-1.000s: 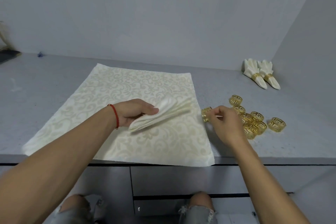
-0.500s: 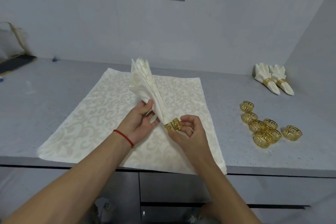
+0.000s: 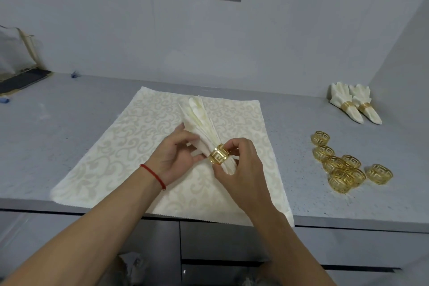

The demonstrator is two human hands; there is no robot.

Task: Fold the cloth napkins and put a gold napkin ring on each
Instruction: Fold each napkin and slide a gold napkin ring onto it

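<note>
A pleated cream napkin (image 3: pixel 202 123) is held up over the counter, its fan end pointing away from me. A gold napkin ring (image 3: pixel 219 154) sits around its lower part. My left hand (image 3: pixel 176 153) pinches the folded napkin just left of the ring. My right hand (image 3: pixel 241 165) grips the ring and the napkin's narrow end, which sticks out below it. Under both hands lies a flat cream patterned napkin (image 3: pixel 130 151). Several loose gold rings (image 3: pixel 343 165) lie in a cluster to the right.
Two finished napkins with rings (image 3: pixel 355 105) lie at the back right by the side wall. A dark flat object (image 3: pixel 21 80) sits at the far left. The grey counter's front edge (image 3: pixel 348 223) runs below my wrists, with drawers beneath.
My right hand took a ring from the pile. The napkin was lifted upright, and the ring has slid from its tip up onto the folded body. The napkin now tilts lower.
</note>
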